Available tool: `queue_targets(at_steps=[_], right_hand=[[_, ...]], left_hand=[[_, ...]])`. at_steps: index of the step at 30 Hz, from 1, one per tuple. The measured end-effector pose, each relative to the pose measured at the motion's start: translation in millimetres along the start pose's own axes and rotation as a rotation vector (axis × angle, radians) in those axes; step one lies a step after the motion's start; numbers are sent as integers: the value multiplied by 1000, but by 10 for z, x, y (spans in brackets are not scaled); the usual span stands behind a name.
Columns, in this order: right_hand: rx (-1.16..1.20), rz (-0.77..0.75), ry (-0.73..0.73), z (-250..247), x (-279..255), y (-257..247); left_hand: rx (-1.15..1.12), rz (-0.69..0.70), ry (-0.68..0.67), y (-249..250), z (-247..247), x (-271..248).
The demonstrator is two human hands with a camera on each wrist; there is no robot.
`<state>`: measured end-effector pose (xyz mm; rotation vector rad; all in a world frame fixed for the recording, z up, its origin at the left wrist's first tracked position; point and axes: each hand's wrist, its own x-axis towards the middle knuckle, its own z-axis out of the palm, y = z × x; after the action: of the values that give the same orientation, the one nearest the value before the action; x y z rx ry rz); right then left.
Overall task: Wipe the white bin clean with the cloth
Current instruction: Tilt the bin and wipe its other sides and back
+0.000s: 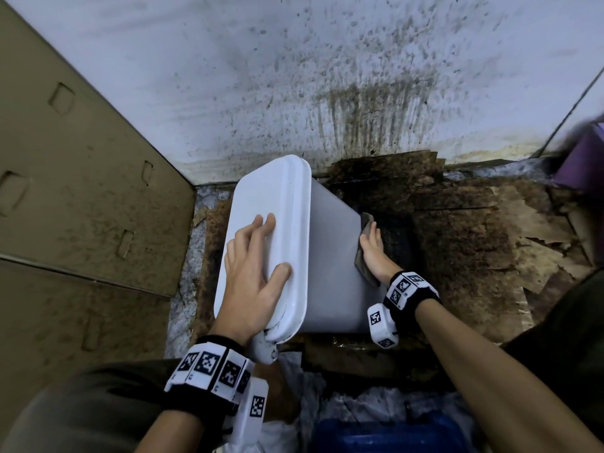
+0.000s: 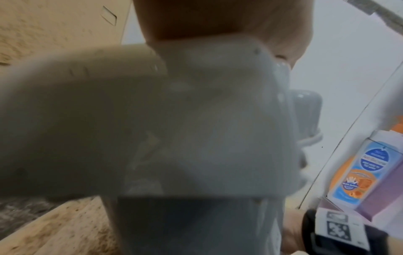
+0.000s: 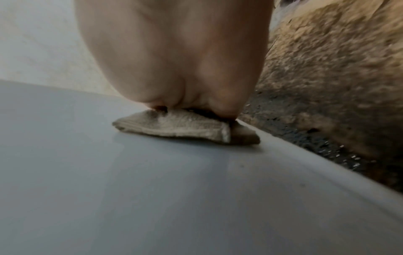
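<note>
Pressing flat: left hand [image 1: 251, 273] on smooth bin [image 1: 330, 256], right hand [image 1: 372, 253] on coarse cloth [image 3: 174, 127].

Both forearms are bare. The left wrist carries a black wristband [image 1: 209, 371] ringed with white square tiles, each printed with a black-and-white coded marker; a white block [image 1: 251, 413] bearing another marker hangs just below that wristband. The right wrist has a matching black band [image 1: 410, 294] with marker tiles and a white marked block [image 1: 380, 325] beside it. Dark olive clothing [image 1: 81, 403] covers the lap.
</note>
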<state>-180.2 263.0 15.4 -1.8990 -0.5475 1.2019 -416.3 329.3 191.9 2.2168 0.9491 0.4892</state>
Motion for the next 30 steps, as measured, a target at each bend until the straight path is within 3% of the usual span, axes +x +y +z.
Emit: queue_targets(at_steps=[3,9,15,21,30], right_hand=[[-13,-57,13,70,-50,-269],[43,-327,-54,234,-398,-985],[-96,-460,-91,303,-547,-1061],[-125,-379,-95,169,-342,-853],[-17,-9,-12,-32,-45,37]], left_hand=[[8,6,10,-7,-19,-2],[35,26,22,14,-5,0],[30,27,21,-13,-14,3],[15,28,25,-19,-12,23],[-5,11,10,-63,-43,28]])
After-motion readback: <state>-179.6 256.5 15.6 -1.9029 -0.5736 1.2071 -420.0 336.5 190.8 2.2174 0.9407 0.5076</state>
